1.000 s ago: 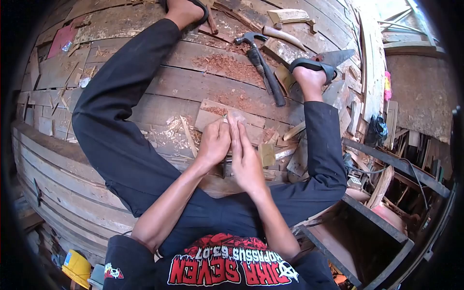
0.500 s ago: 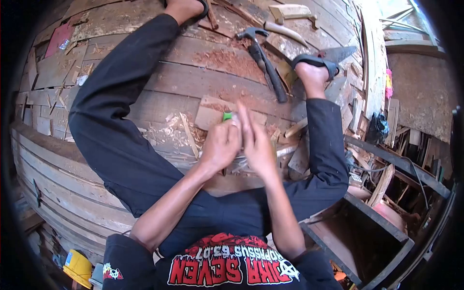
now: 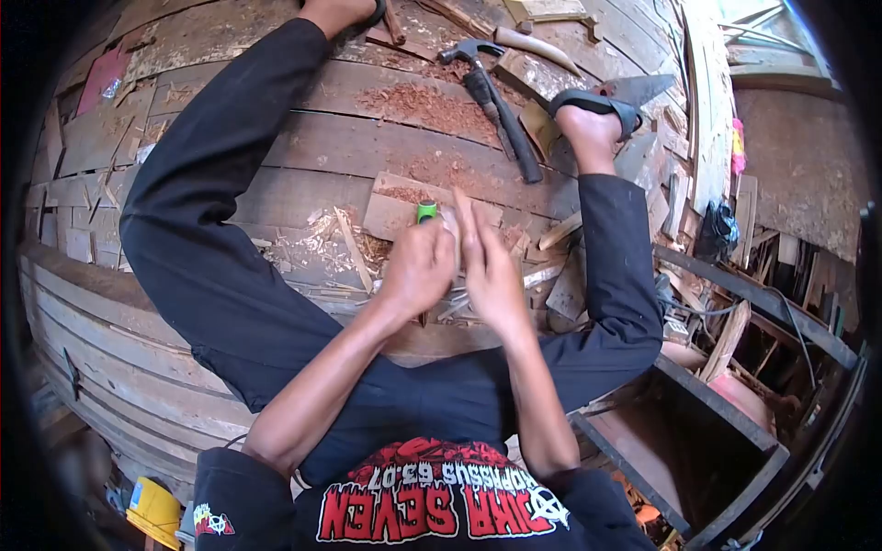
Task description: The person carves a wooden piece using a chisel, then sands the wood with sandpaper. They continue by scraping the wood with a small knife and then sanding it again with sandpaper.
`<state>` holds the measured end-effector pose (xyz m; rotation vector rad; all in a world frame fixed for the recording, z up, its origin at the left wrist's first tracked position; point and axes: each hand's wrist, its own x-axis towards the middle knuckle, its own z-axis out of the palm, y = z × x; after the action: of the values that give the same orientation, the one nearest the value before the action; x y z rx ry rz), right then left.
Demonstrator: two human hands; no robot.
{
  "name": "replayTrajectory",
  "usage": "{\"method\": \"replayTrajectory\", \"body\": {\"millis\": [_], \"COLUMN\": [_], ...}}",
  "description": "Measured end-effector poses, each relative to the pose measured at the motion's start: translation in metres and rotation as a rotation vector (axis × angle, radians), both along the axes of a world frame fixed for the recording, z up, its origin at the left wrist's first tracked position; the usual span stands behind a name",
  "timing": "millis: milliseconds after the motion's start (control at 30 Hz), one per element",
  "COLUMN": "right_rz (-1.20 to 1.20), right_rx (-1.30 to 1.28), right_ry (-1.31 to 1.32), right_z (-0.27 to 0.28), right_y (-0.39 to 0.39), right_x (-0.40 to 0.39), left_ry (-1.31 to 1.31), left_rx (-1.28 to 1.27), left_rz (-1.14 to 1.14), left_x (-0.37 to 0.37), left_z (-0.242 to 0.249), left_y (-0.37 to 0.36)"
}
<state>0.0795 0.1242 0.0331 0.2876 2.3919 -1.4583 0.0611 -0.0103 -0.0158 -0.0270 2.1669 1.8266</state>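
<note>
The left hand (image 3: 418, 266) now closes around a small green plastic object (image 3: 426, 211), newly visible above its fingers. The right hand (image 3: 487, 266) stays pressed flat beside it, fingers straight. A black-handled steel hammer (image 3: 501, 124) lies beyond both hands.

single head cam, fisheye; looks steeply down and forward from close range; hands near centre; plank floor (image 3: 303, 174) fills 12 o'clock; no second view
</note>
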Motion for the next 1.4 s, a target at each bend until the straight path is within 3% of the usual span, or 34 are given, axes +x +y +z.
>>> {"method": "replayTrajectory", "body": {"millis": [33,100,133,167,300,333,400,433,500,633,733,833,867,900,967,1000,1100,1167,1300,1367,1400], "right_rz": [0.007,-0.044,-0.022,-0.006,-0.012,-0.047,-0.024,-0.044,-0.032,-0.087,-0.012,-0.018,0.007,0.109,-0.052,-0.053,-0.128,-0.065,-0.197,-0.011,-0.065], "right_rx": [0.115,0.044,0.025,0.006,0.105,0.018,0.029,0.090,0.118,0.024,0.159,0.034,0.020,0.195,0.153,0.151,0.083,0.136,0.060,0.205,0.178], "right_ry": [0.098,0.021,0.052,0.062,0.113,-0.005,0.055,-0.027,0.107,0.010,0.127,0.079,0.107,0.239,-0.021,-0.003,0.030,0.145,-0.046,0.202,0.033], "right_z": [-0.003,-0.006,-0.014,-0.023,-0.012,-0.013,0.000,0.010,0.002,-0.015,-0.009,-0.013,-0.005,0.002,-0.005,-0.014,-0.004,-0.001,-0.007,0.005,-0.001], "right_y": [-0.012,-0.013,-0.003,0.008,-0.014,-0.004,0.000,-0.006,-0.028,0.006,-0.013,0.004,0.004,-0.011,-0.022,-0.012,-0.010,-0.029,0.000,-0.019,-0.019], "right_x": [0.018,0.021,0.004,-0.006,0.028,0.018,-0.006,0.007,0.036,0.000,0.020,0.001,0.005,0.021,0.046,0.035,0.031,0.040,0.019,0.037,0.045], "left_ry": [-0.005,-0.044,0.023,0.122,-0.033,-0.004,0.209,0.099,-0.023,0.030,-0.035,0.080,0.000,-0.068,0.039,0.115,-0.196,-0.093,-0.009,-0.018,0.016], "left_rx": [-0.006,-0.011,-0.096,0.004,-0.011,-0.036,-0.030,-0.010,0.031,0.021,0.024,-0.019,0.009,0.035,0.037,0.040,-0.100,-0.008,-0.010,0.037,0.023], "left_rz": [0.016,0.008,-0.019,-0.053,-0.003,-0.040,-0.016,0.006,0.081,-0.059,-0.007,-0.091,-0.047,0.015,0.114,0.156,-0.140,-0.058,-0.126,-0.018,-0.013], "left_x": [-0.010,-0.010,-0.003,0.005,0.008,0.024,0.007,0.015,-0.015,0.004,-0.008,0.003,-0.001,-0.011,0.000,-0.003,0.002,0.001,0.014,0.005,0.003], "left_z": [0.003,0.015,0.012,0.005,0.010,0.005,-0.006,0.001,0.005,0.015,0.009,0.013,0.009,0.008,0.000,-0.005,0.013,0.007,0.008,0.013,0.008], "left_y": [-0.004,-0.011,-0.008,-0.002,-0.013,-0.007,0.004,0.000,-0.009,-0.002,-0.010,0.000,-0.004,-0.009,-0.004,-0.001,-0.005,-0.007,0.002,-0.003,-0.003]}}
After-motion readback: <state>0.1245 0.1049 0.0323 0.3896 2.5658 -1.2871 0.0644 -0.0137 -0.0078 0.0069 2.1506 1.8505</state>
